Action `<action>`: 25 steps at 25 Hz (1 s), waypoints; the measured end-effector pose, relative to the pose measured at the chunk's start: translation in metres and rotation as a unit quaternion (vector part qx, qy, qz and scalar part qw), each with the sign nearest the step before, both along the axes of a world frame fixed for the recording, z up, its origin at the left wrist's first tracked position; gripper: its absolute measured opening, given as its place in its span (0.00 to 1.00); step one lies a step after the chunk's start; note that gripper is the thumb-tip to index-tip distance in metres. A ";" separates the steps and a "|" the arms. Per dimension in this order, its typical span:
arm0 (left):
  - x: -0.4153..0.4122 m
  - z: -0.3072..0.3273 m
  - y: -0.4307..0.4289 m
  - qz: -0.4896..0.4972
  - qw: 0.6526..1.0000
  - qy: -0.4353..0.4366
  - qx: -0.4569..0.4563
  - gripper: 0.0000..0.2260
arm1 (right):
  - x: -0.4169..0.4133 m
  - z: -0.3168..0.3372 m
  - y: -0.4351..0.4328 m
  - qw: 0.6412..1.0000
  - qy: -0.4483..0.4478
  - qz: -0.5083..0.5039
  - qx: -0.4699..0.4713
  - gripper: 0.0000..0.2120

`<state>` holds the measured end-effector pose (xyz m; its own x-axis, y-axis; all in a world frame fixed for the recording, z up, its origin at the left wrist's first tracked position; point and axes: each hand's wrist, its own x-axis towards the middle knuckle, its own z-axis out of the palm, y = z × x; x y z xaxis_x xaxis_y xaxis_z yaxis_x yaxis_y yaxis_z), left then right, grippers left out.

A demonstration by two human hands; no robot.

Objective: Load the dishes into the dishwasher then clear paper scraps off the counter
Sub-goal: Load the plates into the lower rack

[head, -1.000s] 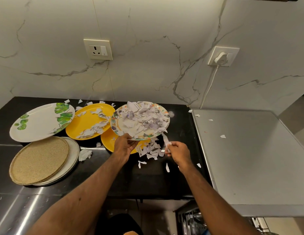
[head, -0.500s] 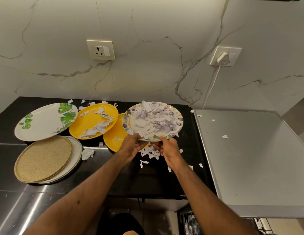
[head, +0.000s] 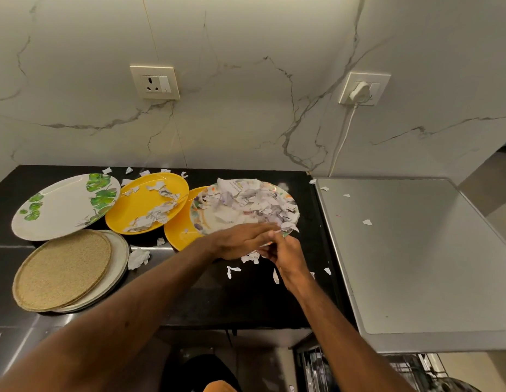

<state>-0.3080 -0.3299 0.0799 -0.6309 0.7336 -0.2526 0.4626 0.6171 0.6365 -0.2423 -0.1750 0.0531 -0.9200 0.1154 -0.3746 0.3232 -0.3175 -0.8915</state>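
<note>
A kitchen counter point(head: 246, 301), black and glossy, seen from above.

Far to the left of the fingers lies a white plate with green leaves point(head: 62, 207), and nearer the viewer a woven mat point(head: 62, 270) rests on a pale plate point(head: 120, 258). Closer to the fingers, still on their left, sit 2 yellow plates. The far yellow plate point(head: 144, 199) carries torn paper, while the near yellow plate point(head: 178, 233) is partly covered by a patterned plate point(head: 209, 219).

That patterned plate, heaped with paper scraps point(head: 252, 202), is directly beyond the fingertips. The left hand point(head: 243, 241) lies over its near rim, fingers point(head: 263, 232) straight and pressed together, pointing right. Touching it, the right hand point(head: 288, 257) has curled fingers point(head: 274, 244) that appear to pinch the same rim, though the exact hold is hard to see.

Loose scraps point(head: 232, 271) dot the counter just below and to the right of both hands. Well right of the fingers is a grey appliance top point(head: 415, 264), and beneath its front edge a wire rack point(head: 401, 369) shows, probably the dishwasher.

Judging by this, the step in hand is emptying the patterned plate of paper before loading; no dish looks loaded from here. The next move calls for keeping the plate level so the heap does not spill, then tipping or sweeping the scraps away before it goes down to the rack.
</note>
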 end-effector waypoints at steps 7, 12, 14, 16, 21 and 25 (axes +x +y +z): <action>-0.047 -0.004 0.000 -0.074 0.980 0.121 -0.139 0.26 | 0.016 0.020 0.015 1.000 0.019 0.022 -0.012 0.12; -0.080 -0.014 -0.037 0.015 0.975 0.132 -0.180 0.30 | 0.027 0.020 0.029 0.999 0.024 0.044 0.012 0.13; -0.094 -0.018 -0.053 0.077 0.961 0.137 -0.226 0.32 | 0.030 0.020 0.036 0.998 0.028 0.047 0.025 0.13; -0.107 -0.025 -0.066 0.146 0.942 0.143 -0.265 0.31 | 0.029 0.018 0.042 0.998 0.026 0.045 0.037 0.13; -0.117 -0.025 -0.071 0.332 0.903 0.134 -0.236 0.29 | 0.024 0.016 0.053 0.998 0.013 0.029 0.045 0.13; -0.088 0.004 -0.016 0.152 0.975 0.132 -0.093 0.30 | 0.014 0.018 0.047 0.998 0.012 0.020 0.059 0.13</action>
